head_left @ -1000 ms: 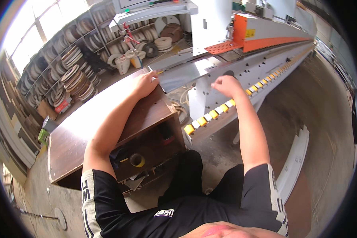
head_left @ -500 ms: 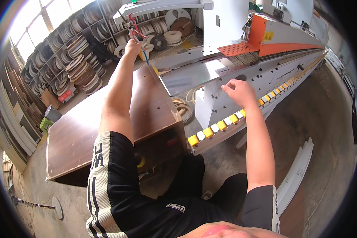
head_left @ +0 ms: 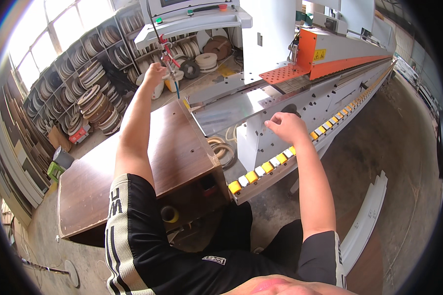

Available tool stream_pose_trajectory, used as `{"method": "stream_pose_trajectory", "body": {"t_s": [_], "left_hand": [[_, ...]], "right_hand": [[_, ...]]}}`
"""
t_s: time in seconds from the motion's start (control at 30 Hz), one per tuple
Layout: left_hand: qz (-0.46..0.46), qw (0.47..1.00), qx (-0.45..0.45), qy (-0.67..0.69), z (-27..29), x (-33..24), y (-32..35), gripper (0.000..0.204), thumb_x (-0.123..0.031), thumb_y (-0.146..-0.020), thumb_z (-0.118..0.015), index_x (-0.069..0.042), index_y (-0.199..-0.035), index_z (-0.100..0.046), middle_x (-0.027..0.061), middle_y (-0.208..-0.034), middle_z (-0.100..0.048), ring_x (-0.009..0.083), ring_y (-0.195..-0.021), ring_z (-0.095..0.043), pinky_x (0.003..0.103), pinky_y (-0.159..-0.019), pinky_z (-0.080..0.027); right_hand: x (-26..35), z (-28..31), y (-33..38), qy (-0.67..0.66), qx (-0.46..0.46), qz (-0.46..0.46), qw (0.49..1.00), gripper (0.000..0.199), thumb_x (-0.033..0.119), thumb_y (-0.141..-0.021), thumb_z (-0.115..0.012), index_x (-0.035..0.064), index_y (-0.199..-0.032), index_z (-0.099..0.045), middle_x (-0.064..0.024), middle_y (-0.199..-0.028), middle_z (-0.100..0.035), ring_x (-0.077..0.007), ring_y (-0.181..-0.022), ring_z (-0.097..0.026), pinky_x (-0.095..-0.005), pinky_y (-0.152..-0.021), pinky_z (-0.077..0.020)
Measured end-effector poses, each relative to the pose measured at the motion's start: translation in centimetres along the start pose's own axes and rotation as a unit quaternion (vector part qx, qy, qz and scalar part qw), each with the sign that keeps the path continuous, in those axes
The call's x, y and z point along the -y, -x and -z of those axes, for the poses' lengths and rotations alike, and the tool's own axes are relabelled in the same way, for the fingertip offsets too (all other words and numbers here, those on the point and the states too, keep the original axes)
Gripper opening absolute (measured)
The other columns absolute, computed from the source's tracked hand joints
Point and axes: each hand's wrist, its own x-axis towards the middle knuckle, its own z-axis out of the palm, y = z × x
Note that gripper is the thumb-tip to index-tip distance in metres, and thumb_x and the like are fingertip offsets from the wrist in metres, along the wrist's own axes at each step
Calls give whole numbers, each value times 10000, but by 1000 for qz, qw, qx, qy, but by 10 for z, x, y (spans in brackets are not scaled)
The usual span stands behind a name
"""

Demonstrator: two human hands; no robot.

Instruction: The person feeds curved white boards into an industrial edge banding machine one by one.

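Beyond the right edge of the brown cabinet runs a long grey-white machine (head_left: 325,100), an orange guard (head_left: 307,46) standing over its bed. Yellow and white rollers (head_left: 267,167) line its near edge, presumably so that flat stock can rest and slide along there. Past the cabinet's far left side, a rack (head_left: 124,42) holds coils on edge, a layout that likely lets each be pulled out singly; a pile of coils (head_left: 97,109) laid flat stands in front. The cabinet (head_left: 177,157) has its open side turned toward the person, which probably keeps the inside within reach. Beyond its far edge juts a control console (head_left: 194,24).

The left arm stretches over the cabinet top, and the left hand (head_left: 155,73) is past the far edge, fingers partly curled, beside a red-handled tool (head_left: 168,55). Whether it touches or grips the tool, I cannot tell. That tool hangs past the cabinet's far right corner, seemingly hung to suit an outstretched arm, with a blue hose (head_left: 177,89) below. Off the right edge, the right hand (head_left: 286,125) appears raised before the machine's side, loosely half-curled, nothing visible in it. Inside the cabinet sits a yellow-rimmed roll (head_left: 170,214).
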Motion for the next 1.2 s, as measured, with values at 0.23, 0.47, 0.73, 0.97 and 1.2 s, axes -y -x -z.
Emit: {"method": "stream_pose_trajectory", "body": {"t_s": [0.23,0.47,0.73,0.97,1.2], "left_hand": [[-5,1000,-20,-17,-52,-5,6,322,-230,-1021,-782,-39,-1265,-691,48,-1042,-771,166,-900,-750,336,-688,-558],[-65,990,-87,-91,-76,-25,26,262,-261,-1005,-767,-28,-1125,-752,128,-1011,-790,249,-869,-775,426,-782,-595],[-173,941,-155,-245,-21,-21,39,283,-298,-1015,-716,-18,-1049,-694,187,-916,-774,391,-897,-757,483,-813,-569],[-263,918,-237,-177,-15,-85,36,276,-323,-1075,-654,-51,-1117,-634,214,-967,-752,468,-934,-716,566,-832,-539],[-253,897,-291,-215,5,-168,14,389,-367,-1118,-542,-59,-1294,-702,250,-1128,-774,476,-1104,-718,560,-933,-544]], "right_hand": [[-1,2,-2,9,3,-11,1000,385,514,-951,-738,140,-1001,-819,-56,-1001,-831,-272,-957,-779,-408,-877,-594],[-11,4,0,18,-1,-27,999,384,511,-953,-734,139,-996,-818,-60,-1000,-830,-276,-962,-778,-418,-881,-592],[-7,-1,-5,-1,-8,-9,1000,371,501,-948,-746,139,-994,-817,-55,-983,-828,-272,-934,-777,-413,-847,-593],[-10,-1,-3,-10,-17,-4,1000,366,497,-945,-750,139,-982,-816,-54,-955,-825,-273,-906,-777,-411,-826,-593],[-8,0,-4,-17,-24,-4,1000,364,494,-945,-745,136,-969,-809,-53,-957,-825,-272,-905,-775,-410,-829,-593]]}}
